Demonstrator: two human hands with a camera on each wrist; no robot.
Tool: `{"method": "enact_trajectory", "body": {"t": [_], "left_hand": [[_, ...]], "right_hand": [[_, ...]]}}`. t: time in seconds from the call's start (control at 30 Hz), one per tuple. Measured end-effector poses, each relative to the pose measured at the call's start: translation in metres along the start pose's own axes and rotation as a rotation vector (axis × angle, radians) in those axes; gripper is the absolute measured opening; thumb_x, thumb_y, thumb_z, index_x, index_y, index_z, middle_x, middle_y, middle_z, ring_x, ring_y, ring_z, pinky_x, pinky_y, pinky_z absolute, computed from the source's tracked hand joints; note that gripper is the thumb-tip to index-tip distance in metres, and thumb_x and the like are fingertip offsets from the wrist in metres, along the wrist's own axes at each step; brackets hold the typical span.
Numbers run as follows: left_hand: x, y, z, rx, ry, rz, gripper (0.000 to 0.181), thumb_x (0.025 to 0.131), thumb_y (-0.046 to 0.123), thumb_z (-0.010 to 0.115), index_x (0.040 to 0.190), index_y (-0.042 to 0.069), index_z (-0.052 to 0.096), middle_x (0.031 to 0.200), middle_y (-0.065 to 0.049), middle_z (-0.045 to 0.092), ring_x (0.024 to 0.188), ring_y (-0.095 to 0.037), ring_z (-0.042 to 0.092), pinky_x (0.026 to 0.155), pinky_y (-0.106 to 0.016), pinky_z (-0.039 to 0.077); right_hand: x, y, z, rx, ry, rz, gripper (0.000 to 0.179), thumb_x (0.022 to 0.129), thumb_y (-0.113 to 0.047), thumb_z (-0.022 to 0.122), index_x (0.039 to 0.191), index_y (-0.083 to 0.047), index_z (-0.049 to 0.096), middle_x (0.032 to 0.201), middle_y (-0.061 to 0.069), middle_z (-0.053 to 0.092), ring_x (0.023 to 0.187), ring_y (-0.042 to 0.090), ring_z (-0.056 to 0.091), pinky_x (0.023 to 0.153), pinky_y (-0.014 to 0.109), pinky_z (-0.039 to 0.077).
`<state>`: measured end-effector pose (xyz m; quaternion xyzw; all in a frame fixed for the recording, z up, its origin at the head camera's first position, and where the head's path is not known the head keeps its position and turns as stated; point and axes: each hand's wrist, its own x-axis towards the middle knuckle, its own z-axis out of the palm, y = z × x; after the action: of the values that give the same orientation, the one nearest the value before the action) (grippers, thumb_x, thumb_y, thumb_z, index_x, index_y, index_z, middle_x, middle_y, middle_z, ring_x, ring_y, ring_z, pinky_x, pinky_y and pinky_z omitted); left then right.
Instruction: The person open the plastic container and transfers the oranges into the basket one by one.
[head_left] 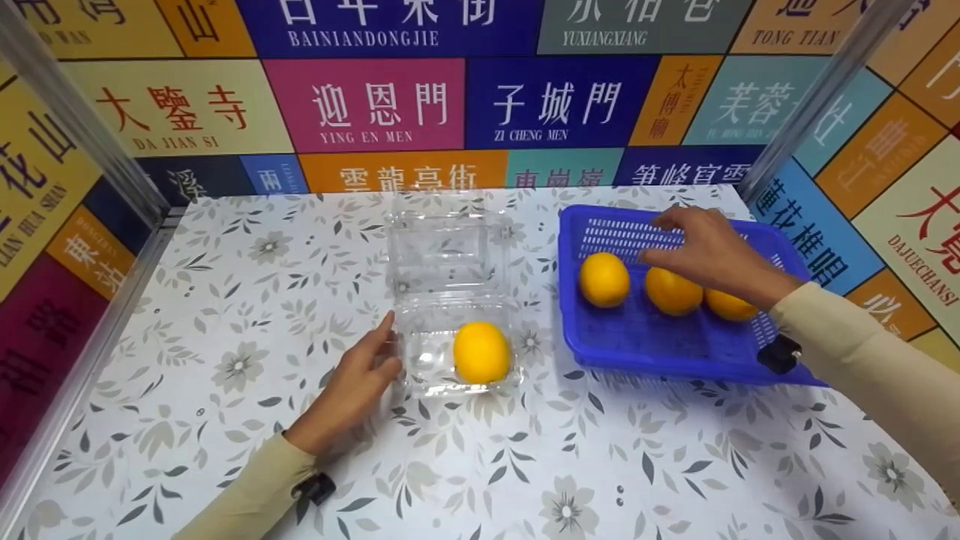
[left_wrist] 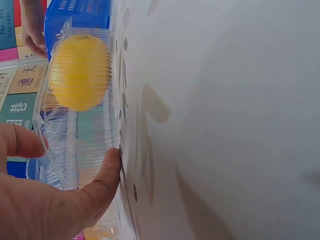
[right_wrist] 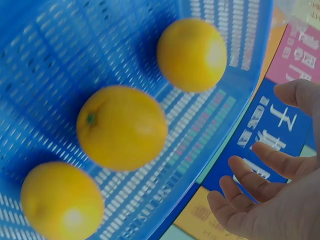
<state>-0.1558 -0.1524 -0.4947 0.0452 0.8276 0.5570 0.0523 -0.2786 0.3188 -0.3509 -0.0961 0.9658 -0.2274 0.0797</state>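
A clear plastic clamshell box [head_left: 420, 356] lies with its lid [head_left: 442, 251] folded back, away from me. One orange [head_left: 481, 352] sits in the right part of its base. My left hand [head_left: 349, 390] is at the box's left side; in the left wrist view, the thumb [left_wrist: 25, 142] is by the rim and a finger [left_wrist: 107, 167] is low, near the tabletop. Over the blue basket [head_left: 637, 367] hovers my right hand [head_left: 709, 244], holding nothing, its fingers loosely bent and apart from the fruit. Three oranges [right_wrist: 122, 127] lie in the basket, one partly hidden by the right wrist in the head view.
A white tablecloth [head_left: 247, 420] with grey leaves and flowers covers the table. Colourful panels with printed characters [head_left: 367, 105] stand behind and at both sides, with metal posts [head_left: 817, 97] at the corners. The basket's raised walls surround the oranges.
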Motion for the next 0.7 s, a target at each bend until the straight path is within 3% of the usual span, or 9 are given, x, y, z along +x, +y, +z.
{"method": "enact_trajectory", "body": {"t": [0.27, 0.47, 0.7], "left_hand": [[0.000, 0.000, 0.000, -0.016, -0.010, -0.008, 0.079, 0.102, 0.000, 0.057, 0.173, 0.002, 0.024, 0.152, -0.025, 0.058, 0.136, -0.038, 0.059, 0.120, -0.052, 0.044], [0.001, 0.001, -0.001, -0.016, -0.010, -0.014, 0.079, 0.101, 0.001, 0.057, 0.173, 0.001, 0.024, 0.153, -0.025, 0.058, 0.138, -0.039, 0.059, 0.121, -0.053, 0.043], [0.002, 0.002, 0.001, 0.018, -0.018, -0.012, 0.079, 0.101, 0.002, 0.055, 0.173, 0.001, 0.023, 0.154, -0.026, 0.056, 0.139, -0.040, 0.060, 0.117, -0.052, 0.048]], "right_hand": [[-0.011, -0.028, 0.016, 0.050, -0.014, -0.011, 0.076, 0.099, -0.047, 0.078, 0.155, 0.000, 0.057, 0.160, 0.024, 0.052, 0.151, 0.046, 0.041, 0.128, 0.068, 0.028], [-0.019, -0.048, 0.032, 0.033, 0.007, -0.081, 0.065, 0.098, -0.041, 0.079, 0.149, -0.003, 0.064, 0.155, 0.021, 0.059, 0.149, 0.043, 0.041, 0.130, 0.065, 0.027], [-0.028, -0.060, 0.042, 0.076, 0.021, -0.162, 0.058, 0.096, -0.038, 0.081, 0.142, -0.005, 0.069, 0.144, 0.017, 0.066, 0.139, 0.039, 0.049, 0.119, 0.059, 0.040]]}}
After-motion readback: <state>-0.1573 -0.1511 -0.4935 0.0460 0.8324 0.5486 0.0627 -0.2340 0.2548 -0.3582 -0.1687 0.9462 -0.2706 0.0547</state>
